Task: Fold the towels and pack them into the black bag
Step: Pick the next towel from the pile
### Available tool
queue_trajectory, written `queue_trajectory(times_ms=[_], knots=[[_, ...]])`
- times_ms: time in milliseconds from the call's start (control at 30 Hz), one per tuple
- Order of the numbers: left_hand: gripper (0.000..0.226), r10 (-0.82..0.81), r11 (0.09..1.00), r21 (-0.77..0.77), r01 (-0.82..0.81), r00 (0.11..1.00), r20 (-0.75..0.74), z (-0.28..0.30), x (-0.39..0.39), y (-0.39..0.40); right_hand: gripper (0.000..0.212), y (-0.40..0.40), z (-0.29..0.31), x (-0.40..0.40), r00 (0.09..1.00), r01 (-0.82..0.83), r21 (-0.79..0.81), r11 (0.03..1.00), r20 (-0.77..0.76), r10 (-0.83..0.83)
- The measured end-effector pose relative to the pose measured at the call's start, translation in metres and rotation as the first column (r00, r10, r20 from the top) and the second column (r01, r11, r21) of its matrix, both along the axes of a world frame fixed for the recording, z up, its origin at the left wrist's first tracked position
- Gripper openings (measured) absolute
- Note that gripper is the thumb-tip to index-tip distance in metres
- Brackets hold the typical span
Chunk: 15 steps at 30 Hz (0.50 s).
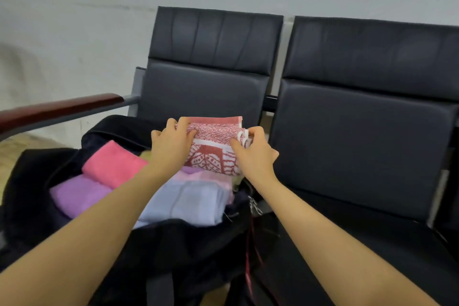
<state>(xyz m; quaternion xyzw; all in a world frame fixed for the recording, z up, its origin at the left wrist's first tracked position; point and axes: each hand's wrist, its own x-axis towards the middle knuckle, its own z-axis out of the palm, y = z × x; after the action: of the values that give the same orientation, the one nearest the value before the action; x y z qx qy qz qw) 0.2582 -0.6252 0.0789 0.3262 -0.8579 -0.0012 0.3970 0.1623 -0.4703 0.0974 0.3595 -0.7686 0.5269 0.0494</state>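
The black bag (pixel 32 196) lies open on the left seat of a row of black chairs (pixel 206 87), its mouth spread wide below both forearms. Its far rim rises just behind the left hand (pixel 171 146), and its right edge, with a metal clip (pixel 254 206) and a red strap (pixel 248 263), runs beneath the right wrist. Right of the right hand (pixel 255 154) the next seat (pixel 360 156) offers open room. Left of the left hand, a wooden armrest (pixel 62 107) bounds the seat, well apart from the hands.

Both hands hold a folded red-and-white towel (pixel 213 146) over the bag's far right corner. The left hand has its fingers curled over the towel's upper left edge, thumb out to the side. The right hand pinches the towel's right edge, where white loops of trim stick out between thumb and fingers.

Below the hands, folded towels already fill the bag: a pink towel (pixel 111 164) just left of the left wrist, a purple towel (pixel 77 194) nearer the viewer beside it, a blue towel (pixel 188 204) between the forearms, and a pale pink towel (pixel 206 176) under the red-and-white one. A yellowish bit of cloth (pixel 145 155) peeks out behind the left wrist; what it is cannot be told.
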Motion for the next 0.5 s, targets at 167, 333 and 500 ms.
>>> queue_trajectory(times_ms=[167,333,500], knots=[[0.032,0.084,0.996,-0.014,-0.084,0.996,0.007,-0.011,-0.004,-0.077,0.022,-0.084,-0.018,-0.018,0.999,-0.036,0.033,0.999,0.015,0.035],[0.033,0.115,0.993,0.002,-0.115,0.993,0.009,-0.020,0.000,-0.142,0.029,-0.152,-0.029,-0.018,0.993,-0.042,0.109,0.993,-0.105,0.053],[0.033,0.096,0.995,-0.015,-0.095,0.985,0.145,-0.047,0.015,-0.186,0.031,-0.189,-0.067,-0.011,0.980,-0.019,0.253,0.967,-0.186,0.068]])
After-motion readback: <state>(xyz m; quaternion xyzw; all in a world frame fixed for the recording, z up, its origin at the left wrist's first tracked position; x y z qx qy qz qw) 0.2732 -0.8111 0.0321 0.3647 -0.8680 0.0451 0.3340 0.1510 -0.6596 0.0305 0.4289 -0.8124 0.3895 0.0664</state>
